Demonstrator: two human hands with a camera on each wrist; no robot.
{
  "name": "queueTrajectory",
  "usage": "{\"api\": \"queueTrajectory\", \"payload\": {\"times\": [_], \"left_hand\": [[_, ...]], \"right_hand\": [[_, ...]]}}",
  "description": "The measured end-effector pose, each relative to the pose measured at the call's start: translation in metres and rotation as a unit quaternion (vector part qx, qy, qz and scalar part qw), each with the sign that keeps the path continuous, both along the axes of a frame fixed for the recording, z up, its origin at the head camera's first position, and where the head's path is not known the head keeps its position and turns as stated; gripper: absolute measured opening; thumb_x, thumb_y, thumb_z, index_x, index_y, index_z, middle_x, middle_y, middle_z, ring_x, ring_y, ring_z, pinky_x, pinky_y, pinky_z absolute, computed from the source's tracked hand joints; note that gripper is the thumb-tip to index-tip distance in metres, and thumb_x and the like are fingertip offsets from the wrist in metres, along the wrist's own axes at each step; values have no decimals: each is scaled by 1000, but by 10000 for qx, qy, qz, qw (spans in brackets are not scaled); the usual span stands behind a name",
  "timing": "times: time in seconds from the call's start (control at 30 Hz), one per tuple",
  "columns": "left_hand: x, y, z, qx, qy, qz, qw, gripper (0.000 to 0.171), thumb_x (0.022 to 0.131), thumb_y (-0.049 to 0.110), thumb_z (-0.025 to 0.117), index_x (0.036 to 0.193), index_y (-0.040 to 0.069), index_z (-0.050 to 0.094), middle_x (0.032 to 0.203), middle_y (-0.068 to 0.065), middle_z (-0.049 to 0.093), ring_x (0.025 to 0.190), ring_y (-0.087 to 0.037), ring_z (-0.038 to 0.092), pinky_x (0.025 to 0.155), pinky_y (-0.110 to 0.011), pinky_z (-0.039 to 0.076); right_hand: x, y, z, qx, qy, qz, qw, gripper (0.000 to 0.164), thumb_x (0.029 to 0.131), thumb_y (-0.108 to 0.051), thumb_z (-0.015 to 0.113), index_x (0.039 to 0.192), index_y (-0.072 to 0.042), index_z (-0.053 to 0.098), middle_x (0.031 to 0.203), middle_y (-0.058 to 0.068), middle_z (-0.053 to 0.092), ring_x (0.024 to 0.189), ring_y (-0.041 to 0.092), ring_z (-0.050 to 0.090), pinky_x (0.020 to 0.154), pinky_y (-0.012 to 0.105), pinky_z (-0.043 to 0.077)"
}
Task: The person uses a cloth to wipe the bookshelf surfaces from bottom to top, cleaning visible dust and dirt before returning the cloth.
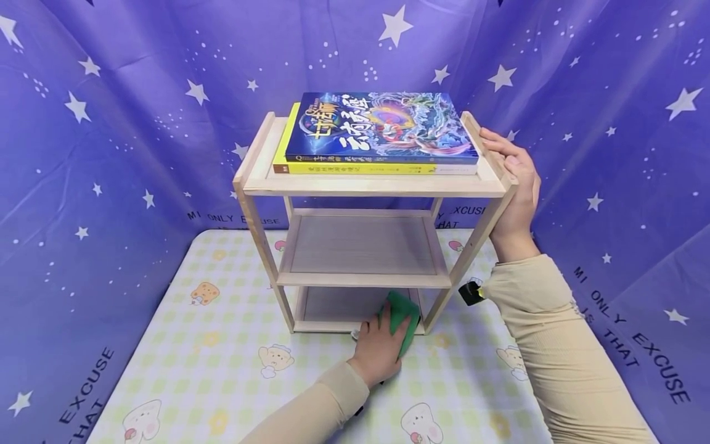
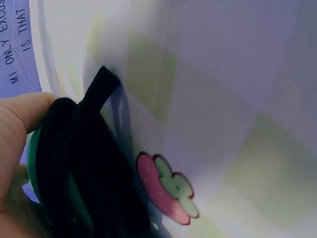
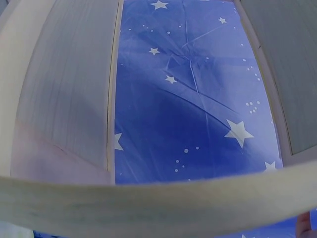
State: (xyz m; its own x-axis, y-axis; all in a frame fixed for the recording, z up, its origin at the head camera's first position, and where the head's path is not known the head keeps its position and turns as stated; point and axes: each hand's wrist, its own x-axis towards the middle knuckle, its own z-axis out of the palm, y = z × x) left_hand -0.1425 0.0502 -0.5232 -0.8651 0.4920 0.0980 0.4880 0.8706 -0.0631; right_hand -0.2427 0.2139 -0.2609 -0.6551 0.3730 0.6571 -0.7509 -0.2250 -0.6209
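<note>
A pale wooden three-tier shelf point(image 1: 363, 280) stands upright on the table, with grey panels on its lower tiers. At the front right of the bottom tier, my left hand point(image 1: 379, 351) holds a green cloth point(image 1: 407, 317), which bunches around the thumb and fingers. In the left wrist view, the thumb point(image 2: 25, 114) lies against a dark folded bundle with green edges. My right hand point(image 1: 518, 191) grips the shelf's upper right side rail, fingers bent over its edge. From the right wrist, a wooden bar point(image 3: 163, 206) crosses close in front, with one fingertip point(image 3: 303, 227) beyond it.
Two books lie stacked on the top tier: a blue illustrated book point(image 1: 383, 126) over a yellow book point(image 1: 344, 168). A checked tablecloth point(image 1: 183, 351) with cartoon prints covers the table. Purple star-patterned curtains point(image 1: 138, 123) surround it at the back and sides.
</note>
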Motion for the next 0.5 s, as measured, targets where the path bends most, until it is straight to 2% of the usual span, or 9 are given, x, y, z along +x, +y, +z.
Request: {"api": "queueTrajectory", "payload": {"times": [0.27,0.5], "left_hand": [[2,0,-1,89,64,72,9999,73,86,37,68,152,27,39,150,-20,43,120,-32,57,90,-44,49],[2,-1,0,174,-30,106,9998,72,86,34,69,151,25,40,151,-20,42,121,-32,56,90,-44,49]], "right_hand": [[-2,3,-3,274,45,-211,9994,39,91,-11,37,98,-1,74,114,12,73,126,30,57,109,32,40],[-2,3,-2,225,59,-205,9995,39,91,-10,36,97,0,74,114,12,73,127,32,56,110,32,39]]}}
